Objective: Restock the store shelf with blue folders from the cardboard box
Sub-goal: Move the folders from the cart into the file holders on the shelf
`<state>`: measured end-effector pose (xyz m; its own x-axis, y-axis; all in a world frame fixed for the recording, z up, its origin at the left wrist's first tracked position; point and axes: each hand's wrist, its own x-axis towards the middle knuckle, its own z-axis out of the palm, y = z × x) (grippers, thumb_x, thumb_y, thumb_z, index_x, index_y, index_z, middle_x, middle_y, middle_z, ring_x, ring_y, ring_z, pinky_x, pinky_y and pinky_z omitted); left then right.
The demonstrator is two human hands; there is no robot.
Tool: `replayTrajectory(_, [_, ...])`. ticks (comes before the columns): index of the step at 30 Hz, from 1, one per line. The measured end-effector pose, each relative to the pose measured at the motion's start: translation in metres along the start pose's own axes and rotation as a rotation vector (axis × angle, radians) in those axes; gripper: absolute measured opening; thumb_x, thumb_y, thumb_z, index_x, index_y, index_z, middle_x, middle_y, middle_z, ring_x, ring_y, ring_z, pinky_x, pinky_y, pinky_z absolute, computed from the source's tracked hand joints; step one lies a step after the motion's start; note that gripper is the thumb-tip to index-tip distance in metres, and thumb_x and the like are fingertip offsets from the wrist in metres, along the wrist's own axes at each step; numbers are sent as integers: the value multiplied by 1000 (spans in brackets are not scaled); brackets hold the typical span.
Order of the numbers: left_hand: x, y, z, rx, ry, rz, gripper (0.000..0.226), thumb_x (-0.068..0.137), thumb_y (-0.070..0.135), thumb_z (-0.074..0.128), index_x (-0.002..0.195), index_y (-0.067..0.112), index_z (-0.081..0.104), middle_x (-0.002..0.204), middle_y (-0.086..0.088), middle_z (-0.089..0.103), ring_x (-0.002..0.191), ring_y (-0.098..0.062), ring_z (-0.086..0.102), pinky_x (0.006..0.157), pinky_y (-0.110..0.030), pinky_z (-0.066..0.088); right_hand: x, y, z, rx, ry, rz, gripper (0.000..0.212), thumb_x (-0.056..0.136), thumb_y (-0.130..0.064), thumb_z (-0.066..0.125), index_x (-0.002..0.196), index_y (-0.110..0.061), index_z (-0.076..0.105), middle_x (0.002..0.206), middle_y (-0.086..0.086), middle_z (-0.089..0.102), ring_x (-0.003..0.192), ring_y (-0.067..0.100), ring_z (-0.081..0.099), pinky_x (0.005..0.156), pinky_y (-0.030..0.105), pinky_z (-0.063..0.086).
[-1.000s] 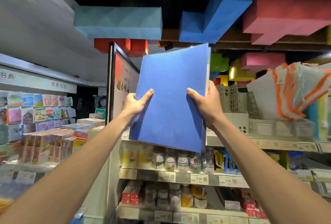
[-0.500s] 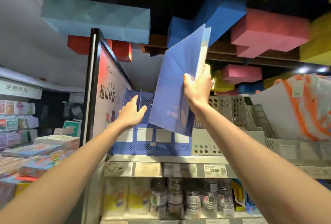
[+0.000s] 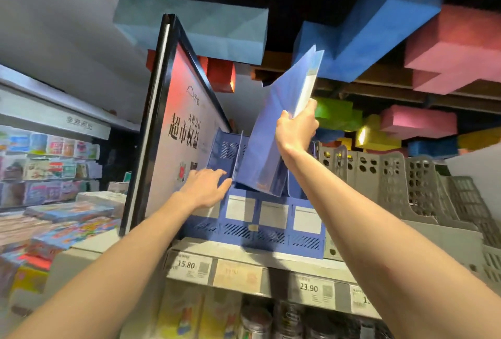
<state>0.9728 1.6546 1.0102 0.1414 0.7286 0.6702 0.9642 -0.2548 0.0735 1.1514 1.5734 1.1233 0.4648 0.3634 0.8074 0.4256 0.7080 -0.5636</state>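
Coloured blocks hang above the store shelf. Right hand grips the blue folder, its long axis near upright, lower end in the blue file rack; left hand, fingers straight, touches the rack.

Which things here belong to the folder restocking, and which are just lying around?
Job in hand:
blue folder, gripped by the right hand
blue file rack on the shelf, touched by the left hand

Just around:
grey file racks
price tags
sign board
coloured foam blocks overhead
bottles below
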Motion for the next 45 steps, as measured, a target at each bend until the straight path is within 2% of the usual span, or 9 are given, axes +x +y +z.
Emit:
replayTrajectory(6, [9, 5, 8, 12, -47, -23, 56, 108, 49, 25, 152, 20, 41, 151, -10, 50, 144, -34, 36, 114, -46, 25, 13, 25, 38, -34, -43, 6, 32, 97, -7, 51, 128, -6, 42, 117, 23, 58, 108, 40, 56, 79, 36, 40])
replayTrajectory(10, [14, 1, 14, 63, -81, -19, 58, 108, 50, 18, 159, 23, 29, 161, -11, 36, 151, -34, 25, 118, -48, 26, 16, 40, 54, -32, -28, -2, 35, 97, -7, 52, 130, -6, 42, 117, 25, 60, 109, 43, 58, 87, 46, 47])
replayTrajectory(13, [18, -1, 19, 72, -101, -23, 58, 108, 50, 15, 160, 26, 26, 161, -10, 37, 149, -35, 30, 114, -48, 33, 20, 44, 61, -3, -20, 18, 35, 98, -7, 52, 131, -6, 42, 121, 24, 59, 111, 40, 57, 86, 42, 48])
replayTrajectory(19, [16, -1, 18, 36, -131, 0, 59, 108, 51, 12, 161, 28, 21, 163, -4, 34, 149, -34, 31, 117, -47, 29, 26, 44, 71, -31, -10, -59, 36, 97, -6, 52, 132, -7, 41, 115, 24, 60, 108, 40, 58, 88, 46, 48])
replayTrajectory(26, [16, -2, 18, 22, -130, 8, 58, 108, 50, 12, 161, 30, 22, 163, -3, 34, 148, -34, 33, 117, -47, 31, 12, 52, 73, -145, -25, -235, 31, 98, -12, 55, 126, -6, 42, 94, 15, 54, 95, 41, 59, 71, 40, 45])
replayTrajectory(33, [13, 4, 12, -22, -159, -10, 65, 105, 60, 12, 162, 30, 12, 162, -4, 36, 148, -31, 34, 114, -46, 32, 4, 49, 85, -66, 18, -123, 33, 98, -10, 52, 130, -5, 43, 96, 21, 60, 97, 42, 58, 71, 35, 36])
replayTrajectory(36, [9, 8, 6, -133, -143, 8, 73, 101, 68, 19, 162, 32, 4, 158, -6, 42, 145, -30, 38, 114, -48, 29, 4, 50, 85, -64, 34, -99, 34, 98, -11, 52, 131, -5, 42, 100, 23, 62, 99, 42, 57, 73, 36, 37])
replayTrajectory(42, [3, 33, 0, -702, -28, 136, 82, 80, 85, 46, 152, 48, 34, 150, 5, 52, 139, -16, 47, 112, -45, 39, 14, 52, 75, -22, -42, 10, 35, 99, -18, 55, 130, -6, 44, 114, 22, 59, 106, 36, 54, 77, 32, 37])
replayTrajectory(45, [5, 37, 4, -826, -74, 76, 77, 86, 73, 58, 154, 46, 33, 139, 3, 61, 127, -14, 57, 103, -35, 46, 22, 62, 73, 56, -141, 79, 36, 97, -30, 60, 124, -8, 53, 117, 15, 61, 102, 26, 47, 78, 27, 34])
